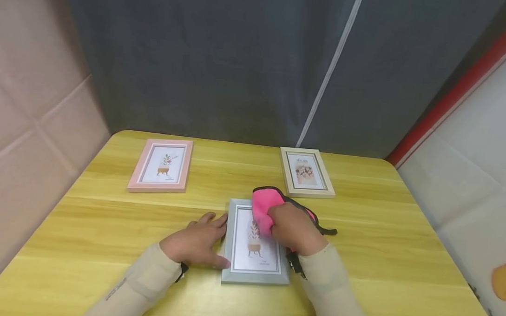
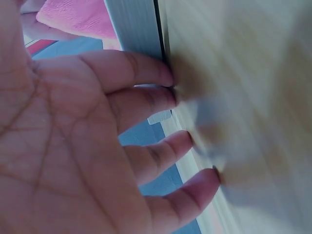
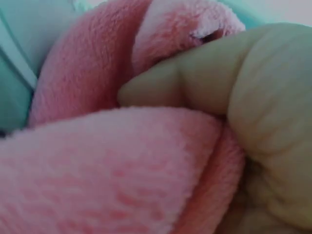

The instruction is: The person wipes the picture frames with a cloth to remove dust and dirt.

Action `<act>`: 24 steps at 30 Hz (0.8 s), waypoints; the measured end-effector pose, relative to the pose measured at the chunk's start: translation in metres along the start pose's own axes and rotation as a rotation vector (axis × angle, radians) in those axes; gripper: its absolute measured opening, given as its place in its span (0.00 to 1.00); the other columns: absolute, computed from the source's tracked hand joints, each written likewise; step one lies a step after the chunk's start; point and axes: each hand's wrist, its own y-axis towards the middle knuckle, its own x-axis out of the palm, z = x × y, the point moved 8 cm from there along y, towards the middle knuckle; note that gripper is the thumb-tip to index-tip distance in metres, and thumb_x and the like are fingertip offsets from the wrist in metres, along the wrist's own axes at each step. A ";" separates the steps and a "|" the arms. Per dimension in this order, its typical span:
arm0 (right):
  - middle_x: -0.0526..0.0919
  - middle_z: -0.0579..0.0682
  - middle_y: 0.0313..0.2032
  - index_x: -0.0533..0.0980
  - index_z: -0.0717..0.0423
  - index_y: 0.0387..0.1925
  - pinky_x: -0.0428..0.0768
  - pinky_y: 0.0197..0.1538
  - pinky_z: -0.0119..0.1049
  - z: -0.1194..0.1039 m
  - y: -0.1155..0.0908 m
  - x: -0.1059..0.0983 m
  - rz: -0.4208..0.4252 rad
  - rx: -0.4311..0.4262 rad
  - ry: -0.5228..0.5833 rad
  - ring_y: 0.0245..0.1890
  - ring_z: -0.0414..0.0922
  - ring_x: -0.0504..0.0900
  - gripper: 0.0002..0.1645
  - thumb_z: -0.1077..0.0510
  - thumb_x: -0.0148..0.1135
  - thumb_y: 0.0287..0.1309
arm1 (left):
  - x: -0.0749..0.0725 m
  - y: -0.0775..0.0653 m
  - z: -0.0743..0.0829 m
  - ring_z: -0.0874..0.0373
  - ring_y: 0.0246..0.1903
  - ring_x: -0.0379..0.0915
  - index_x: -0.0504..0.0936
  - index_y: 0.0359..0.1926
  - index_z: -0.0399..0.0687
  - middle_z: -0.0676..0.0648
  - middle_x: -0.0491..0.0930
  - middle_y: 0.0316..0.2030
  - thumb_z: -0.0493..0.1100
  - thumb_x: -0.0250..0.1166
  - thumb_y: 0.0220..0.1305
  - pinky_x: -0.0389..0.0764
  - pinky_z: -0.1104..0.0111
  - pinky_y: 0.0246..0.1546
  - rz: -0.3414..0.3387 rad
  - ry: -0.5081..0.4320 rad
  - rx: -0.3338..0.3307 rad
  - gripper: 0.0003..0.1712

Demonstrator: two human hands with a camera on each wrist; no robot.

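A grey picture frame (image 1: pixel 255 278) lies flat near the middle of the table, its plant print partly covered. My right hand (image 1: pixel 294 228) grips a bunched pink cloth (image 1: pixel 265 206) with a dark edge and presses it onto the upper right of the frame. In the right wrist view the fluffy cloth (image 3: pixel 97 165) folds around the thumb and fingers. My left hand (image 1: pixel 200 242) rests at the frame's left side, fingers spread. Seen from the left wrist, those fingertips (image 2: pixel 163 73) touch the tabletop and the frame's edge (image 2: pixel 139 29).
A pink picture frame (image 1: pixel 135 184) lies at the back left of the wooden table (image 1: pixel 108 236). A cream picture frame (image 1: pixel 310 193) lies at the back right, just beyond the cloth. A dark curtain (image 1: pixel 197 67) hangs behind the table, with pale walls at both sides.
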 end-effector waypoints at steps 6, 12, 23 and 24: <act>0.71 0.45 0.19 0.75 0.52 0.22 0.73 0.47 0.42 -0.014 0.005 0.006 0.083 -0.136 -0.102 0.33 0.48 0.71 0.10 0.64 0.64 0.56 | 0.000 0.002 -0.001 0.36 0.73 0.43 0.65 0.72 0.38 0.41 0.54 0.75 0.65 0.73 0.51 0.53 0.35 0.64 -0.002 0.025 -0.007 0.55; 0.73 0.41 0.19 0.76 0.48 0.23 0.74 0.48 0.40 -0.019 0.011 0.008 0.125 -0.177 -0.053 0.36 0.46 0.73 0.11 0.66 0.62 0.55 | 0.000 0.002 0.000 0.35 0.73 0.44 0.65 0.72 0.38 0.40 0.55 0.75 0.64 0.72 0.51 0.54 0.34 0.63 -0.004 0.026 0.005 0.55; 0.79 0.38 0.34 0.81 0.46 0.39 0.75 0.57 0.40 -0.041 0.013 0.025 -0.006 -0.295 0.122 0.49 0.45 0.74 0.09 0.63 0.66 0.59 | 0.000 0.004 -0.001 0.36 0.73 0.44 0.65 0.72 0.38 0.42 0.57 0.74 0.65 0.72 0.51 0.56 0.35 0.63 -0.016 0.042 -0.004 0.55; 0.79 0.39 0.36 0.81 0.46 0.40 0.74 0.58 0.41 -0.040 0.013 0.024 -0.004 -0.295 0.123 0.50 0.45 0.74 0.10 0.63 0.66 0.59 | 0.000 0.004 -0.001 0.36 0.73 0.45 0.65 0.72 0.37 0.42 0.57 0.74 0.65 0.72 0.51 0.57 0.35 0.63 -0.015 0.043 -0.003 0.55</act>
